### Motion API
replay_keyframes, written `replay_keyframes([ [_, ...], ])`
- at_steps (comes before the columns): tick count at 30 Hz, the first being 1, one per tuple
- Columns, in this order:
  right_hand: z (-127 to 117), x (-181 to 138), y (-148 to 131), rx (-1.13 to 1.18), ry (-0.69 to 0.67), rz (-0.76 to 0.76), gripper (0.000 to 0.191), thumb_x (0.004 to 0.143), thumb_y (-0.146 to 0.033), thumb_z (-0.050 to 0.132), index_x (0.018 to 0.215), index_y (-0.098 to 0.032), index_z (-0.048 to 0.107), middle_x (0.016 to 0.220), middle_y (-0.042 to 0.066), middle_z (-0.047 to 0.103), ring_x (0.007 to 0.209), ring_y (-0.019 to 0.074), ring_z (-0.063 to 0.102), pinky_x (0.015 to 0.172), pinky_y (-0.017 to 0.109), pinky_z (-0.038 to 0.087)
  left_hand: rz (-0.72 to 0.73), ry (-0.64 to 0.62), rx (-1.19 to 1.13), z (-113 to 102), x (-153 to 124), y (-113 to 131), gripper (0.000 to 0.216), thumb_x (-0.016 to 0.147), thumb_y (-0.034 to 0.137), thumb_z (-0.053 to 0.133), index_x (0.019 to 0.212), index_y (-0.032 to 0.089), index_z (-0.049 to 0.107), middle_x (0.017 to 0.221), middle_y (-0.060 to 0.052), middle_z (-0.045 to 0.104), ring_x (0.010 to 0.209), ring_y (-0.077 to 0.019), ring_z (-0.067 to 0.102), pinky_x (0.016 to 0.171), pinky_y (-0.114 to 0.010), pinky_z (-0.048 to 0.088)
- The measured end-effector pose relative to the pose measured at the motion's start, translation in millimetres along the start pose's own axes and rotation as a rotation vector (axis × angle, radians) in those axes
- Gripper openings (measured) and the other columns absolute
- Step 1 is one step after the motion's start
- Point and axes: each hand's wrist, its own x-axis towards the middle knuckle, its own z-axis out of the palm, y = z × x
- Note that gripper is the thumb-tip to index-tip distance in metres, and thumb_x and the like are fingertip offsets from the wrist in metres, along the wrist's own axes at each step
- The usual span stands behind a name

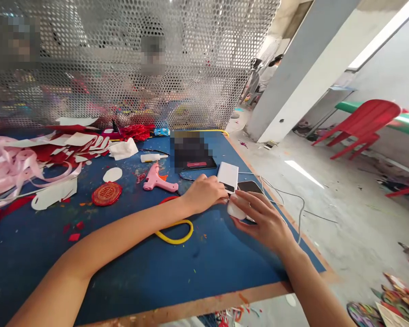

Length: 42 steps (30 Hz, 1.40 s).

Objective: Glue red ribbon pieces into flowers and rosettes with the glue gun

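Note:
My left hand [204, 193] reaches across the blue table [129, 268], its curled fingers against the near end of a white power bank [227, 175]. My right hand [264, 218] lies just right of it, fingers closed round a small white object [234, 210] that I cannot name. A dark phone [248, 186] lies partly under the right hand, beside the power bank. A white cable [286, 195] trails off the table's right edge.
A pink glue gun [157, 180], yellow-handled scissors [175, 231], a red round ornament [106, 193], pink ribbon [10, 165] and red-and-white paper scraps [71, 143] lie to the left. A perforated metal screen [122, 63] stands behind. Red chairs [364, 125] stand on the floor at right.

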Motion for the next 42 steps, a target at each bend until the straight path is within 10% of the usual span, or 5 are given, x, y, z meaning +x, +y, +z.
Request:
replay_keyframes([
  [7, -20, -15, 10, 0.099, 0.177, 0.285, 0.025, 0.074, -0.038, 0.065, 0.096, -0.027, 0.066, 0.107, 0.007, 0.067, 0.093, 0.0262, 0.063, 0.081, 0.041, 0.053, -0.053, 0.005, -0.085, 9, -8, -26, 0.015, 0.088, 0.027, 0.055, 0.089, 0.021, 0.069, 0.092, -0.001, 0.069, 0.088, -0.0159, 0.057, 0.075, -0.026, 0.037],
  [14, 10, 19, -25, 0.942, -0.017, 0.851, 0.037, 0.085, -0.056, 0.038, 0.088, -0.022, 0.051, 0.057, 0.001, 0.062, 0.042, 0.0157, 0.053, 0.034, 0.026, 0.035, -0.112, 0.012, -0.134, 10, -12, -24, 0.023, 0.091, 0.033, 0.048, 0.099, 0.025, 0.068, 0.099, -0.001, 0.069, 0.091, -0.0174, 0.057, 0.075, -0.028, 0.039],
  [21, 29, 36, -20, 0.989, -0.131, 0.876, 0.04, 0.081, -0.058, 0.042, 0.077, -0.019, 0.049, 0.042, -0.004, 0.049, 0.032, 0.0093, 0.04, 0.031, 0.02, 0.021, -0.119, 0.008, -0.128, 8, -18, -19, 0.023, 0.09, 0.034, 0.049, 0.099, 0.024, 0.068, 0.098, -0.002, 0.068, 0.094, -0.0178, 0.055, 0.078, -0.029, 0.037],
  [42, 20, 48, -17, 0.304, -0.244, 0.593, 0.042, 0.09, -0.05, 0.028, 0.085, -0.02, 0.056, 0.049, 0.0, 0.054, 0.042, 0.0171, 0.053, 0.047, 0.028, 0.039, -0.09, -0.025, -0.134, 1, -26, -19, 0.024, 0.086, 0.032, 0.056, 0.105, 0.019, 0.063, 0.102, -0.005, 0.065, 0.097, -0.0211, 0.056, 0.086, -0.033, 0.04],
])
